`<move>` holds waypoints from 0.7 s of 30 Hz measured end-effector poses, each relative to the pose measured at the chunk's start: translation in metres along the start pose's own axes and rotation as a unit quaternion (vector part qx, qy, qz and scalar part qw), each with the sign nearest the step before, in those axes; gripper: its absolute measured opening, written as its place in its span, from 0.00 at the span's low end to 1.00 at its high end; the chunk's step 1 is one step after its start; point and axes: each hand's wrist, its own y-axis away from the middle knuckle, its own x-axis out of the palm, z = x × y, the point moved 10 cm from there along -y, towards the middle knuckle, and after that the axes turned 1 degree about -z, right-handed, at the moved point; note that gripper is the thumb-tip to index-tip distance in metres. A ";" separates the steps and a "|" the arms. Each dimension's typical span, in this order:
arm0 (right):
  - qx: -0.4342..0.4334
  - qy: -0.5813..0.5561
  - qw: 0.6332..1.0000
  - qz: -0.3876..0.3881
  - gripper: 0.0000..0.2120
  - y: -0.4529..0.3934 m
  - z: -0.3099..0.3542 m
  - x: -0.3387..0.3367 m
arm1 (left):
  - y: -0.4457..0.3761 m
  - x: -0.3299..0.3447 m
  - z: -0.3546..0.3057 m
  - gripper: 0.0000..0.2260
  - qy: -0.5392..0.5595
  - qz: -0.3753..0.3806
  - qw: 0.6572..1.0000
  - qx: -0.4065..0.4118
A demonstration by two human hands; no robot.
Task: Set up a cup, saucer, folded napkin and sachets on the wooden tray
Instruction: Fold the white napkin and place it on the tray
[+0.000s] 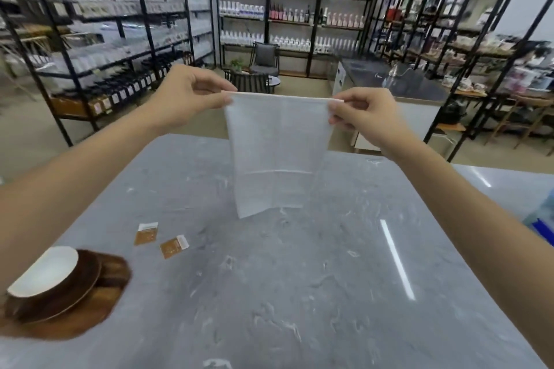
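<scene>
Pinching napkin [277, 156] corners, left hand [192, 96], right hand [361, 115] raised.

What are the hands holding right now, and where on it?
The napkin, held up above the table: the left hand pinches its top left corner, the right hand its top right corner, and the rest hangs free.

Bright even indoor light; glare streak on table [397, 260]; wide-angle bending, blurred edges.

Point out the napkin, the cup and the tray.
napkin [277, 156], head view, middle of the hanging sheet
cup [45, 271], head view, white inside
tray [90, 311], head view, bare wood near its right edge
</scene>
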 end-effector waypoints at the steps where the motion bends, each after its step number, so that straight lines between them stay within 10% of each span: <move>1: 0.002 0.005 1.000 0.002 0.09 0.011 0.004 0.002 | 0.010 -0.003 -0.003 0.08 0.003 0.000 1.000 0.002; 21: 0.189 -0.042 0.978 0.082 0.05 0.361 -0.063 0.108 | 0.353 0.041 0.064 0.08 0.096 0.173 0.970 -0.140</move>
